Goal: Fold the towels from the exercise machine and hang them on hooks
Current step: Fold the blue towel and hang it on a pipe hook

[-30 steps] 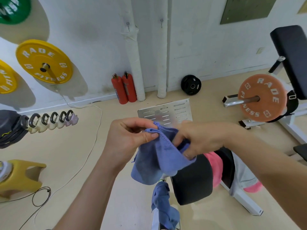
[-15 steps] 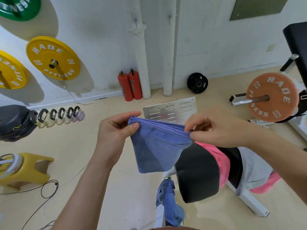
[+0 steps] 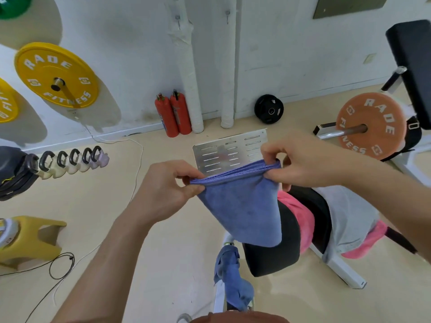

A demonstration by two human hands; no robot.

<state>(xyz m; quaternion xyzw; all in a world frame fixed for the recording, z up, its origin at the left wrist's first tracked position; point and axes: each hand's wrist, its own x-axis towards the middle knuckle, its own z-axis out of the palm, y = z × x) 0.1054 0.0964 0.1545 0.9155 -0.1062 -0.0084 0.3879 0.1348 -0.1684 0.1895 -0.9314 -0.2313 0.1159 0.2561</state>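
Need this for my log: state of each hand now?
Left hand: pinches a top corner of the folded blue towel.
Right hand: pinches the other corner.

Gym: weight plates point(image 3: 56, 75), padded exercise machine point(image 3: 275, 248).

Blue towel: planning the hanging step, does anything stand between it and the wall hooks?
Nothing visible blocks the way through the air. The left hand and right hand pinch the blue towel by its top edge; both wall hooks look bare. On the floor between are a slotted metal plate and two red extinguishers.
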